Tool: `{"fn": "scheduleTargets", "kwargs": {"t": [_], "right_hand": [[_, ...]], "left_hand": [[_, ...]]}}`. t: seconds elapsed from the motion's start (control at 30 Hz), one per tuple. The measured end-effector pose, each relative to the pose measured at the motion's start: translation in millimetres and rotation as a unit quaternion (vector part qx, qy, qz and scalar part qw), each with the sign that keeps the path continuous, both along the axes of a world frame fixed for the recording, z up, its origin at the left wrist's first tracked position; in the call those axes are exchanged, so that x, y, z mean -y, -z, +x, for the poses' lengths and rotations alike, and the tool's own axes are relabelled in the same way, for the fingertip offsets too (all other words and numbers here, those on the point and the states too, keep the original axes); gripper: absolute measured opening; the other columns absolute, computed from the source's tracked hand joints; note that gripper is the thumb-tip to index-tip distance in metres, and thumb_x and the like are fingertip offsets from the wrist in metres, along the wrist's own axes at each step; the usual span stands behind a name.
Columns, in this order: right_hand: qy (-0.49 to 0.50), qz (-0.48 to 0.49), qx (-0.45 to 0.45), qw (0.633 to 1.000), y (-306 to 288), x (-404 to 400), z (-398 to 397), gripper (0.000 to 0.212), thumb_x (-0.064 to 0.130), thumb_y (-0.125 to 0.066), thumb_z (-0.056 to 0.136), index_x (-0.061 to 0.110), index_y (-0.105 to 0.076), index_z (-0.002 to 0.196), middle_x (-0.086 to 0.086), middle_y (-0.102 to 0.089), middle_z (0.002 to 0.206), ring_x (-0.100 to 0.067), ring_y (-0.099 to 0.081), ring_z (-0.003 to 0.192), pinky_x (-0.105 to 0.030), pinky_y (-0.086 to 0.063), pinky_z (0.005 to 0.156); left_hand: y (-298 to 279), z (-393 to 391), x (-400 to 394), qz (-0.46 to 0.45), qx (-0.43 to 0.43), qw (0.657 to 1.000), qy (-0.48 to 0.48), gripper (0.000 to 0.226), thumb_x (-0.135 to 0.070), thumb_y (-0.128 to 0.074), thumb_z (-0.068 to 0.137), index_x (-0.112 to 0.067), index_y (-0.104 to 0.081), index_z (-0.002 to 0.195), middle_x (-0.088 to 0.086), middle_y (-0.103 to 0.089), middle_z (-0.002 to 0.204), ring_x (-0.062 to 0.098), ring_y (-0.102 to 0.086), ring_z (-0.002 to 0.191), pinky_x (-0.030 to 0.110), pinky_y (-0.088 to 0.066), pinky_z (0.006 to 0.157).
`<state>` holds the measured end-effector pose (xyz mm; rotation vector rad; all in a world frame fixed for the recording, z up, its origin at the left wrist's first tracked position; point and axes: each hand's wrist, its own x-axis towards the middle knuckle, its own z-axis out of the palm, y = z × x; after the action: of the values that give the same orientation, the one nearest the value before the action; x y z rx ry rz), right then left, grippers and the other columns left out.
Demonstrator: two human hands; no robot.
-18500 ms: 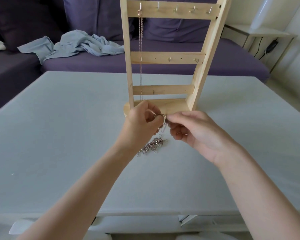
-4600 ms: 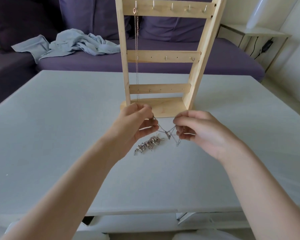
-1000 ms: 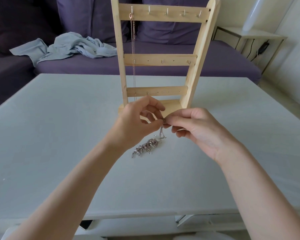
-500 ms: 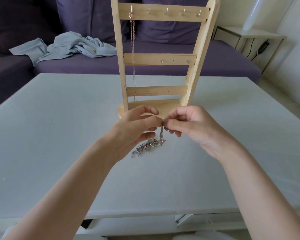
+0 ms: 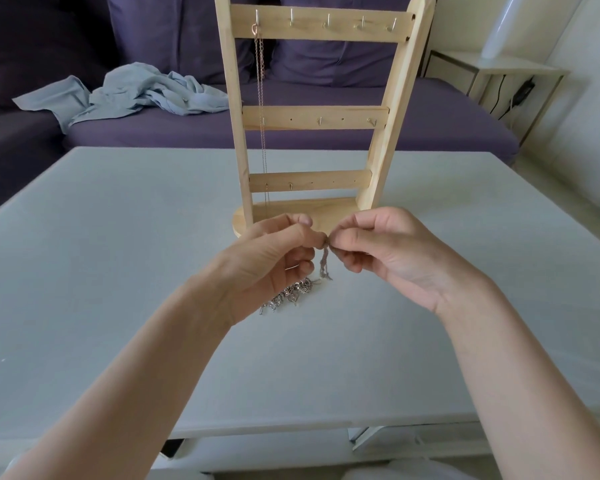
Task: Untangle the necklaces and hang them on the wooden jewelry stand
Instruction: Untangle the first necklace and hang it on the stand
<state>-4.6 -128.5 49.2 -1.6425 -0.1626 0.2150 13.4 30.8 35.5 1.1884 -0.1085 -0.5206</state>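
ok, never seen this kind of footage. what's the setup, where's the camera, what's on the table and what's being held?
There is no machine: a person works with bare hands, filmed by one camera worn on the head, looking forward and down. The left hand and right hand both pinch a tangled silver chain between them. Its charm-covered end trails on the grey table. Behind stands a wooden jewelry stand with hooks; one rose-gold necklace hangs from its top-left hook. A blue cloth lies on the purple sofa beyond.

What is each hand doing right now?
Left hand: pinching the tangled silver necklace at its top.
Right hand: pinching the same tangle from the other side.
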Motion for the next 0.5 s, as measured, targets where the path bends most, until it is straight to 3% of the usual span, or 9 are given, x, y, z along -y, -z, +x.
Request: {"fn": "scheduleTargets", "kwargs": {"t": [0.13,0.2,0.27,0.37,0.43,0.5], "right_hand": [[0.013,0.009,0.033,0.999,-2,-3,1,0.022,-0.009,-0.058,0.082,0.006,-0.060,0.065,0.003,-0.054,0.052,-0.009,-0.044,0.051,-0.016,-0.037,0.051],[0.026,-0.033,0.050,0.998,-2,-5,2,0.023,-0.009,-0.059,0.079,0.008,-0.061,0.064,0.005,-0.054,0.051,-0.008,-0.043,0.050,-0.016,-0.037,0.052],[0.045,-0.110,0.064,0.991,0,-7,3,0.019,-0.002,-0.063,0.075,0.012,-0.061,0.062,0.006,-0.055,0.053,-0.006,-0.045,0.051,-0.018,-0.038,0.055],[0.066,-0.209,0.094,0.971,5,-11,4,0.018,0.006,-0.070,0.070,0.017,-0.060,0.060,0.006,-0.059,0.060,-0.007,-0.050,0.057,-0.025,-0.042,0.063],[0.082,-0.212,0.115,0.967,6,-13,4,0.021,0.006,-0.071,0.069,0.018,-0.057,0.058,0.006,-0.061,0.061,-0.009,-0.052,0.059,-0.027,-0.043,0.066],[0.094,-0.178,0.129,0.971,6,-13,4,0.024,0.001,-0.069,0.069,0.017,-0.055,0.059,0.000,-0.064,0.065,-0.012,-0.052,0.060,-0.029,-0.043,0.065]], "left_hand": [[1,0,0,-0.037,-0.041,0.998,0.013,0.028,-0.002,-0.066,0.058,-0.017,-0.052,0.076,-0.003,-0.046,0.060,0.008,-0.038,0.046,0.017,-0.040,0.045],[1,0,0,-0.005,-0.034,0.999,0.014,0.025,-0.002,-0.065,0.064,-0.016,-0.050,0.077,-0.002,-0.046,0.062,0.008,-0.038,0.048,0.017,-0.041,0.046],[3,0,3,0.079,0.013,0.997,-0.019,0.023,0.002,-0.064,0.077,-0.015,-0.049,0.079,-0.002,-0.047,0.062,0.008,-0.042,0.048,0.019,-0.045,0.052],[7,0,8,0.220,0.145,0.959,-0.102,0.019,0.002,-0.056,0.084,-0.015,-0.048,0.085,-0.003,-0.054,0.064,0.007,-0.051,0.053,0.028,-0.051,0.068],[8,0,8,0.245,0.202,0.940,-0.129,0.021,0.004,-0.055,0.083,-0.015,-0.046,0.084,-0.003,-0.056,0.066,0.009,-0.053,0.057,0.031,-0.049,0.070],[7,0,6,0.218,0.211,0.944,-0.129,0.021,0.004,-0.058,0.081,-0.013,-0.046,0.085,-0.005,-0.056,0.065,0.011,-0.055,0.059,0.034,-0.051,0.074]]}}
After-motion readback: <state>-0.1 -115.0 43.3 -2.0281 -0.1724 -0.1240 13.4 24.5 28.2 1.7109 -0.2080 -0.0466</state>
